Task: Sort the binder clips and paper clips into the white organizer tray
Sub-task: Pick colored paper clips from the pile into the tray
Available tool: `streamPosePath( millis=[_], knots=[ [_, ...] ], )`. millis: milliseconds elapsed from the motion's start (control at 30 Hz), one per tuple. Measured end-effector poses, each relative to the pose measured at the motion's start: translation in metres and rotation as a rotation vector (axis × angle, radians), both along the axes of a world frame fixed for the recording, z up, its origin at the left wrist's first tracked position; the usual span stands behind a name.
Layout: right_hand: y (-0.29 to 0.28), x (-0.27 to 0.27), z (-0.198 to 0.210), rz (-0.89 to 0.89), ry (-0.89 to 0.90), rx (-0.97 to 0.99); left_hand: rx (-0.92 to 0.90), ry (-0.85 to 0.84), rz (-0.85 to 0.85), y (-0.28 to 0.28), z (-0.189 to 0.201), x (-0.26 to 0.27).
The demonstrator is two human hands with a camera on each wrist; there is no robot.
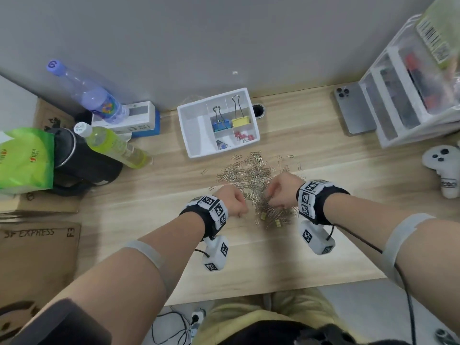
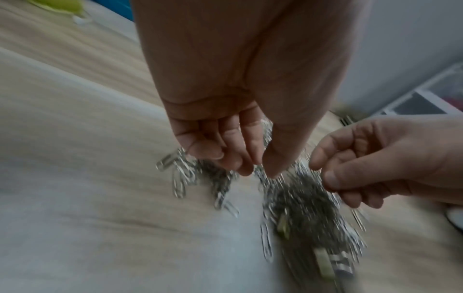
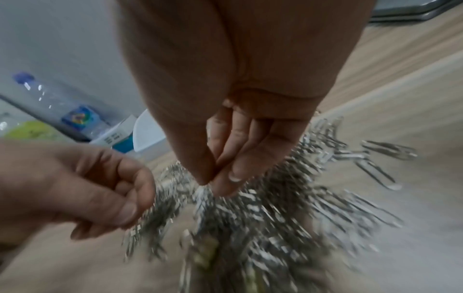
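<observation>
Hovering: both hands over paper clips (image 1: 251, 180) | left hand (image 1: 232, 199), right hand (image 1: 282, 192) pinching clips

Both forearms bare. Each wrist wears a black strap ringed with white blocks printed with black square fiducial markers; left wrist band (image 1: 211, 210), right wrist band (image 1: 314, 198). A white camera pod with the same markers hangs under each: left pod (image 1: 216, 255), right pod (image 1: 317, 239). Thin black cables (image 1: 358, 239) trail off them. Pale grey band (image 1: 403, 235) around each arm near the elbow. Yellowish trousers (image 1: 249, 317).
</observation>
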State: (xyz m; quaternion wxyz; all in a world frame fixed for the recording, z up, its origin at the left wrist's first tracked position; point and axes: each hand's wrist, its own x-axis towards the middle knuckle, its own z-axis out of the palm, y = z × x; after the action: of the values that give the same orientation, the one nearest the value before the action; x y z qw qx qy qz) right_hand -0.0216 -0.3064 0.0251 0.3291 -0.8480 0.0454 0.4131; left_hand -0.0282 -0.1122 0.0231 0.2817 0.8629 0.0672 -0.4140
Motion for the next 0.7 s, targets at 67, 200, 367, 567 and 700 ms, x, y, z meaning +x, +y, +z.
streamPosePath(
  millis=[67, 200, 367, 567, 700],
  knots=[
    [-0.006, -0.02, -0.006, 0.073, -0.04, -0.04, 0.025, 0.007, -0.045, -0.011, -0.006, -0.009],
    [-0.013, -0.052, -0.016, 0.182, -0.054, -0.07, 0.06, -0.001, -0.082, -0.026, -0.019, -0.018],
    [-0.011, -0.058, -0.022, 0.234, -0.094, -0.096, 0.057, -0.011, -0.062, -0.027, -0.03, -0.023],
    [-0.011, -0.052, -0.025, -0.004, -0.024, 0.066, -0.001, 0.018, -0.018, -0.024, -0.025, -0.021],
    [-0.008, -0.034, -0.014, -0.185, 0.065, 0.267, -0.103, 0.104, 0.098, -0.018, -0.013, -0.013]
  ],
)
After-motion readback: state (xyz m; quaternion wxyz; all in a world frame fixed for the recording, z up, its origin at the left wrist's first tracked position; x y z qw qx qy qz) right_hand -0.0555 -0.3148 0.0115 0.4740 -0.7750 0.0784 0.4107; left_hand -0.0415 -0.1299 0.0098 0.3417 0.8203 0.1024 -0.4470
